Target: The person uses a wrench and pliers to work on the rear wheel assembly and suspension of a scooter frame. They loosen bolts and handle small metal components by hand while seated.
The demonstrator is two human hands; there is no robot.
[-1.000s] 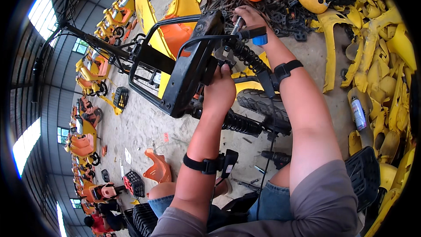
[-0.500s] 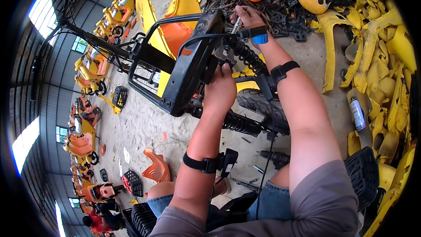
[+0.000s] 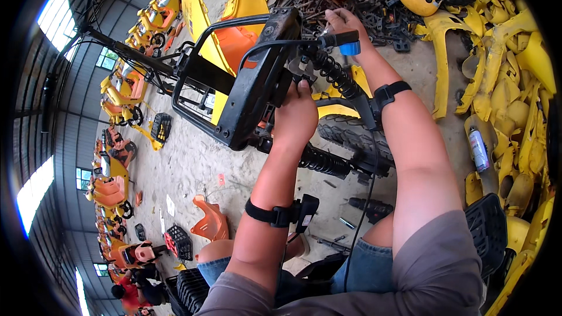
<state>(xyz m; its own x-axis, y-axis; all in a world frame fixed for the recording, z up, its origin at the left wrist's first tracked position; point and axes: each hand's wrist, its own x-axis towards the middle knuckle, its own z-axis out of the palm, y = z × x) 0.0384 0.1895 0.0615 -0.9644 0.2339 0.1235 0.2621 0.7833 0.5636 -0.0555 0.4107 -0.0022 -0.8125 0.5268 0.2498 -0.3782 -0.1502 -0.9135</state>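
Observation:
My left hand (image 3: 293, 111) has its fingers wrapped round a dark fitting (image 3: 280, 102) beneath the black steel front frame (image 3: 249, 82), thumb pointing up beside a metal part (image 3: 303, 69). My right hand (image 3: 345, 28) is higher, beyond the top of a coil-spring shock (image 3: 333, 76); its fingers are curled, and whatever they hold is hidden or too small to name. A black bar and a blue wrist-worn piece (image 3: 350, 48) partly cover it. A second shock (image 3: 322, 164) and the front tyre (image 3: 342, 131) lie below my hands.
Yellow panels (image 3: 509, 82) are piled at right, with a spray can (image 3: 478, 149); dark metal parts (image 3: 374, 23) lie ahead. Scooters (image 3: 111, 181) line the left. An orange panel (image 3: 208, 219), a basket (image 3: 178, 243) and a drill (image 3: 369, 208) rest on the floor. A person in red (image 3: 126, 292) is at lower left.
My right hand and forearm have moved slightly to the right. The silver tool that was under its fingers no longer shows. My left hand stays at the frame, slightly higher.

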